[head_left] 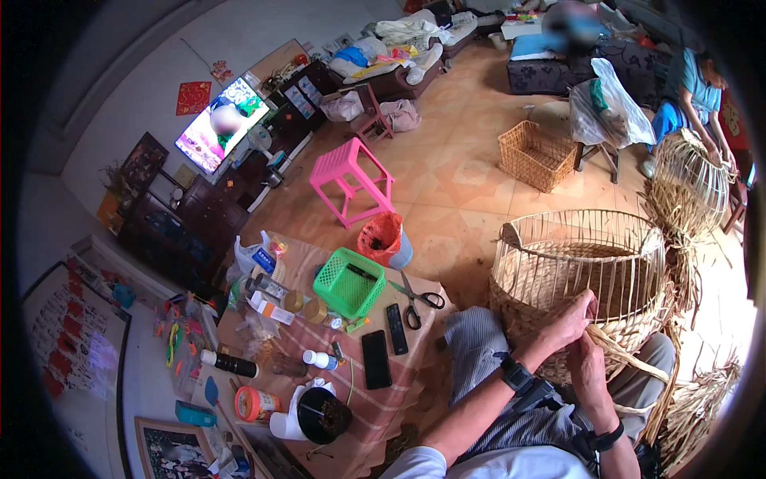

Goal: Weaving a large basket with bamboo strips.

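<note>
A half-woven straw basket (550,275) with bare upright wire ribs and a wire rim rests on my lap. My left hand (568,323), a watch on its wrist, is closed against the near wall, its bent fingertips beside the ribs; whatever it pinches is hidden. Just below and touching it, my right hand (588,369), with a black band at the wrist, is closed on a thick pale straw strand (630,359). That strand runs along the basket's near side and loops down to the right. The woven part covers the lower wall; higher up the ribs stand uncovered.
On my left a low table holds scissors (412,301), a phone (377,361), a remote control (396,329), a green basket (349,283) and a black bowl (323,415). A pink stool (351,180) and wicker basket (538,156) stand beyond. Another person (698,104) works on a similar frame.
</note>
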Tool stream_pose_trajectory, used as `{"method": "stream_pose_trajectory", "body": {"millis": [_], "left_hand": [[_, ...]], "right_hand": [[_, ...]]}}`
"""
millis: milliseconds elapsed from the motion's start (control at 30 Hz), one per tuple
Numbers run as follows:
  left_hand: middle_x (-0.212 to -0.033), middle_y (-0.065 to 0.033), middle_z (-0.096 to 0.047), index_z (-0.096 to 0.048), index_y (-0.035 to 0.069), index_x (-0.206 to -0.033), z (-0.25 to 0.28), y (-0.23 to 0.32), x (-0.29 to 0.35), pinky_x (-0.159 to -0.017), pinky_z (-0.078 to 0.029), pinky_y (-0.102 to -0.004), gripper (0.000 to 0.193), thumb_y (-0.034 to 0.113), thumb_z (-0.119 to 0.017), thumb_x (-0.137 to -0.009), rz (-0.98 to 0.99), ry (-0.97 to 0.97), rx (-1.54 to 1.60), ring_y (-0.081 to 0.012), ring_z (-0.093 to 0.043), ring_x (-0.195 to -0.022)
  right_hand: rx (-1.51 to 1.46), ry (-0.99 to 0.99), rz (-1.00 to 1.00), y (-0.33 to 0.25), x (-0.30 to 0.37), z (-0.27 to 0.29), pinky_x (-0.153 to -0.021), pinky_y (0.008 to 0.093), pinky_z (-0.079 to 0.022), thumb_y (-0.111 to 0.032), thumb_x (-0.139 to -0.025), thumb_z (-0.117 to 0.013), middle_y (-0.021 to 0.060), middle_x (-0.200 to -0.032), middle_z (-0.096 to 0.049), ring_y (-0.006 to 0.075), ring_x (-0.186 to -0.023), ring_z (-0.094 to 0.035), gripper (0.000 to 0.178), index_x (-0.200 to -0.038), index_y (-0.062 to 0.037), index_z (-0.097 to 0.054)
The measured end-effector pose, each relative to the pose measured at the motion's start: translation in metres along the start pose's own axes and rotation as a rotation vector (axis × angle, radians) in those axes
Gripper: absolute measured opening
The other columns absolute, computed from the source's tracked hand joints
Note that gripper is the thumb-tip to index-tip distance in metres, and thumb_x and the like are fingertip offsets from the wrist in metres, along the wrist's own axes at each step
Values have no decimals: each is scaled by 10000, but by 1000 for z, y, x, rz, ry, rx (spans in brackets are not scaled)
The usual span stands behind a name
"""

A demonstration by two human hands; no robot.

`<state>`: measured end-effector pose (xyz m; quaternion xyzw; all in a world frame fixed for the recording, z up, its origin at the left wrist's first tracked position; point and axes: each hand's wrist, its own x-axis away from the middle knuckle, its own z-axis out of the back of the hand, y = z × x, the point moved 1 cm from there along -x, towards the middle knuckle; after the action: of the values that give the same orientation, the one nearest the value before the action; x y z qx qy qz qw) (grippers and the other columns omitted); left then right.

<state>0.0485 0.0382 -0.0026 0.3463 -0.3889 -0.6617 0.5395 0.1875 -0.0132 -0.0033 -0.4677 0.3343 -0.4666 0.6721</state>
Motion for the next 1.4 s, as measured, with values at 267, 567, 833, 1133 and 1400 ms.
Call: {"method": "stream_pose_trajectory", "body": {"millis": [267,567,833,1133,1400], "left_hand": [[-910,-92,-615,-587,14,-1075,1,-1,-1,-731,-520,-349,295,-25,-651,-790,66,-38,234,-181,-592,-859],[-985,-60,-680,-617,22,-1105,22,3,-6,-873,-510,-282,176,37,-477,-1000,-10,-145,74,-165,-648,-924],[-936,-129,-678,-619,14,-1151,38,23,-11,-816,-516,-362,220,129,-501,-1004,115,-250,-24,-227,-650,-882],[-966,-56,-662,-631,-13,-1139,40,14,-16,-843,-501,-305,230,146,-512,-1023,140,-305,31,-136,-600,-914],[-1018,-87,-694,-638,-32,-1117,39,13,-14,-949,-494,-329,230,114,-489,-1020,115,-291,101,-181,-639,-1004]], "right_hand": [[820,-233,188,-33,-14,32,-645,518,-511,-142,-972,-545,202,-816,-672,407,-744,-674,168,-946,-14,-650],[901,-107,714,-35,-55,80,-671,398,-506,-218,-878,-679,97,-901,-596,253,-816,-636,261,-1077,-50,-686],[784,-11,341,-11,-31,67,-543,453,-483,-253,-924,-652,98,-773,-609,332,-648,-642,220,-1078,-97,-648],[721,-106,271,-21,-38,74,-547,462,-489,-202,-939,-627,127,-769,-632,345,-660,-658,142,-925,-62,-612],[816,-53,436,-11,7,47,-634,413,-510,-188,-885,-634,88,-944,-579,264,-802,-644,251,-1097,-58,-609]]}}
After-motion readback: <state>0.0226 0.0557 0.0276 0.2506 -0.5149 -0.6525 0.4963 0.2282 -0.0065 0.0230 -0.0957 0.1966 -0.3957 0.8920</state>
